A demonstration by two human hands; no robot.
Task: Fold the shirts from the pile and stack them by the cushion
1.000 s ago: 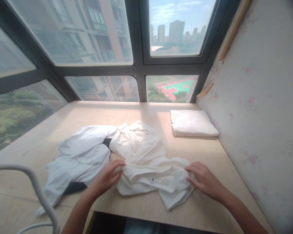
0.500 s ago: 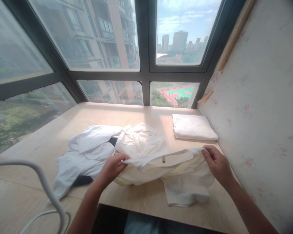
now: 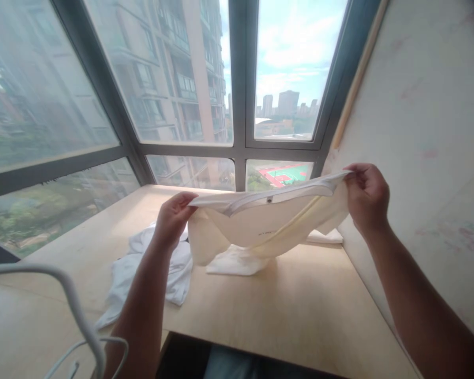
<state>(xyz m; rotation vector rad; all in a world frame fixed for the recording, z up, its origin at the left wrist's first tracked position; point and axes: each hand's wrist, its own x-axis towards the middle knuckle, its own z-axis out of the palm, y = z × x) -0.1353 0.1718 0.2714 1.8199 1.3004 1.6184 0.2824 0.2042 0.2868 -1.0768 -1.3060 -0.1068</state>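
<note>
The cream garment (image 3: pixel 237 226), low over the wooden surface (image 3: pixel 300 305) 0.5 s ago, has been lifted by both hands and is now spread between them, its neckline stretched in a shallow sag. The left hand (image 3: pixel 176 215) is closed on its left end, thumb against fingers; the right hand (image 3: pixel 368 196) is closed on its right end and sits higher. The small dark label (image 3: pixel 269 200) shows inside the neckline. The lower part hangs above or against the surface; I cannot tell whether its lowest fold touches. The view has tilted up, bringing in more of the window.

The pale white garment (image 3: pixel 142 263) lies crumpled towards the left edge of the surface, with the left forearm across part of it. The folded white cloth (image 3: pixel 326 238) lies near the far right corner, mostly hidden behind the raised garment. A thick white tube (image 3: pixel 67 289) curves over the near left corner, with a thinner white cord (image 3: pixel 116 342) beside it.

The surface is pale, light-grained wood, its far edge meeting the grey window frame (image 3: pixel 240 152). Outside are buildings, trees and a red and green court (image 3: pixel 284 173). The floral wall (image 3: pixel 422 168) runs along the right edge, and a dark opening (image 3: pixel 189 352) shows below the near edge.
</note>
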